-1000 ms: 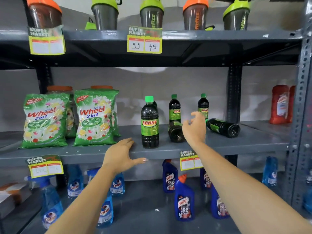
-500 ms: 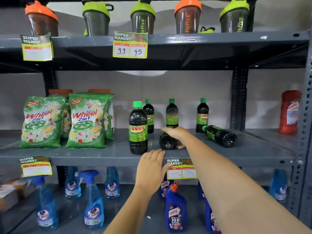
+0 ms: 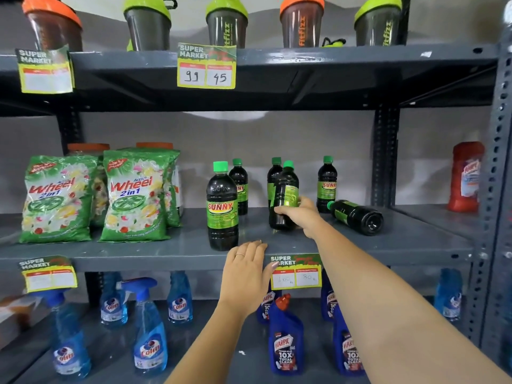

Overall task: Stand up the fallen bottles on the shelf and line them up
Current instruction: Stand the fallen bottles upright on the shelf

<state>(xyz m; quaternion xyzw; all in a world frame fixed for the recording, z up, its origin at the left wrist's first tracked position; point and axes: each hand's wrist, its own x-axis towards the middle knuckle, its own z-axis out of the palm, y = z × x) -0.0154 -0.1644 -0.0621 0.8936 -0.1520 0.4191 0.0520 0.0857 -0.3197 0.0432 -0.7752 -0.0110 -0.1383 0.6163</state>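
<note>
A: Pose of the hands?
B: The right hand (image 3: 300, 214) reaches over the middle shelf (image 3: 166, 252), fingers wrapped around the lower body of a dark green-capped bottle (image 3: 284, 200), held almost upright with a slight tilt, its base at the shelf surface. The left hand (image 3: 246, 268) lies flat on the shelf's front edge, fingers straight and close together, holding nothing; a ring shows on one finger.

A: Count of bottles?
B: Six Sunny bottles: the gripped one; a front bottle (image 3: 222, 206) standing just left of it; three standing at the back, a left (image 3: 240, 184), a middle (image 3: 274, 176) partly hidden by the gripped one, and a right (image 3: 327, 184); and one fallen bottle (image 3: 357, 216) lying on its side at the right, base toward the camera.

A: Surroundings?
B: Wheel detergent bags (image 3: 135, 195) stand at the left, and a red bottle (image 3: 465, 177) beyond the upright post. Five shaker cups (image 3: 227, 23) line the top shelf; blue Colin sprays (image 3: 149, 328) and Harpic bottles (image 3: 285, 336) fill the bottom one.
</note>
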